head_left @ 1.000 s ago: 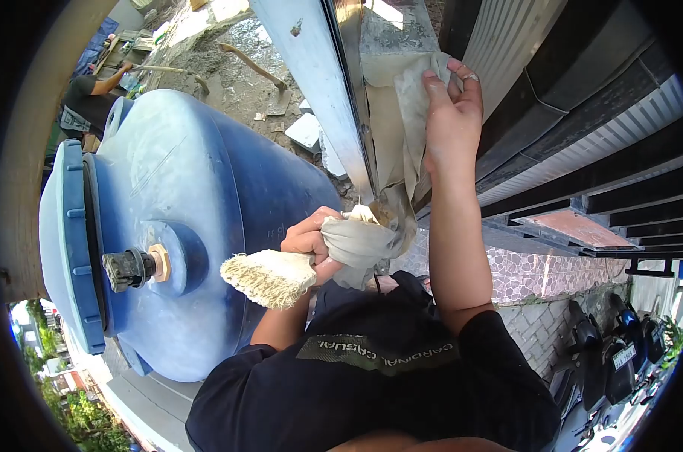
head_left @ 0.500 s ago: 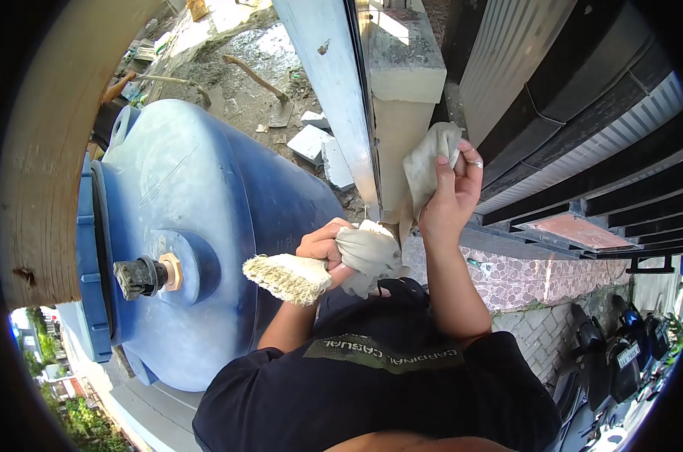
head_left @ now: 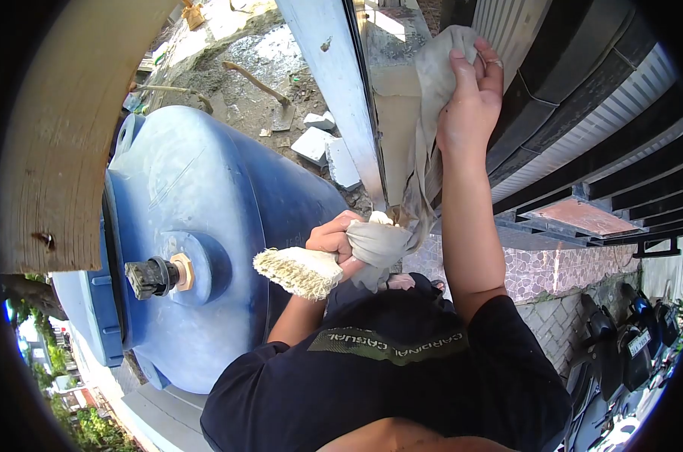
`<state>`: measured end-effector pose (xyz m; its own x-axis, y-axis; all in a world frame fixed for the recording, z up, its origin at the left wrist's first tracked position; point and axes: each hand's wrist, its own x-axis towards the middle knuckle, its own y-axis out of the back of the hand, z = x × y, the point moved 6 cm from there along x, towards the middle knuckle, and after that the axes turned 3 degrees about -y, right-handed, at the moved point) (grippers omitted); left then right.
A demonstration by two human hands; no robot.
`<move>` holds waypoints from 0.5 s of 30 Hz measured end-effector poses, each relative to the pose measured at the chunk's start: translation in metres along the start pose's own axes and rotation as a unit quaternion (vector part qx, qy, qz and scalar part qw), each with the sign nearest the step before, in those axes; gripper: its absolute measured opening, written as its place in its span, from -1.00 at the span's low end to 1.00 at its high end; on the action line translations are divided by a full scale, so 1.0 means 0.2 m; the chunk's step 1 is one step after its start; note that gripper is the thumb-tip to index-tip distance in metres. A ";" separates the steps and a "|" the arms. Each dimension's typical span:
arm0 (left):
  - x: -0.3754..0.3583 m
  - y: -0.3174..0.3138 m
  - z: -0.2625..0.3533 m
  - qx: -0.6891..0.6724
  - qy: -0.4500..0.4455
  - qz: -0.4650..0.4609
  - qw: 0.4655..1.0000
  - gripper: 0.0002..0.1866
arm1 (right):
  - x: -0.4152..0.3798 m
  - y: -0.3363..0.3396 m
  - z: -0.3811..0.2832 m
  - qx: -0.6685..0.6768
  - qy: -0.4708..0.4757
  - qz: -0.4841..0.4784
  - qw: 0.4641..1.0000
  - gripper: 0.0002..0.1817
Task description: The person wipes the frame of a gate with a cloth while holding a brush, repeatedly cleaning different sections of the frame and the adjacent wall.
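My left hand (head_left: 332, 239) is closed round a cream, brush-like bundle (head_left: 298, 273) with a frayed fibrous end pointing left. Grey cloth (head_left: 379, 245) is wrapped round the bundle's other end, just right of my knuckles, with a loose fold hanging below. From there the cloth runs up in a long strip to my right hand (head_left: 473, 94), which is raised at the upper right. That hand pinches the strip's far end between thumb and fingers. The bundle's core under the cloth is mostly hidden.
A large blue tank (head_left: 198, 173) with a black fitting (head_left: 152, 277) stands at the left. A wooden beam (head_left: 70, 135) crosses the upper left. A metal post (head_left: 330, 75) rises ahead, beside a pillar (head_left: 396, 113). Dark railings (head_left: 597, 177) and motorcycles (head_left: 631, 339) are at the right.
My right hand has moved up and slightly right, drawing out a longer stretch of cloth. My left hand keeps its grip and sits slightly further right in view.
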<state>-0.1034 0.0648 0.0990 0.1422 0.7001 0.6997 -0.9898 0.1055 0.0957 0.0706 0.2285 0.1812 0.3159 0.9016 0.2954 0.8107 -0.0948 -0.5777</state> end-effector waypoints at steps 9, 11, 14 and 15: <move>-0.04 0.09 -0.02 0.012 -0.008 0.017 1.000 -0.62 | -0.36 0.18 0.19 0.034 0.045 -0.006 0.998 -0.57; -0.05 0.09 -0.02 0.029 -0.001 0.013 0.999 -0.61 | -0.41 0.24 0.28 0.010 -0.027 -0.001 1.000 -0.58; -0.07 0.10 -0.03 0.004 0.041 0.005 0.999 -0.58 | -0.39 0.24 0.29 -0.005 -0.043 0.024 0.999 -0.60; -0.06 0.09 -0.03 0.003 0.042 0.005 0.999 -0.58 | -0.35 0.22 0.27 -0.008 -0.044 0.022 0.999 -0.59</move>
<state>-0.1234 0.0616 0.0881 0.1331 0.7575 0.6391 -0.9910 0.0950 0.0939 0.0569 0.1841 0.0932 0.3079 0.9300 0.2009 0.8051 -0.1422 -0.5759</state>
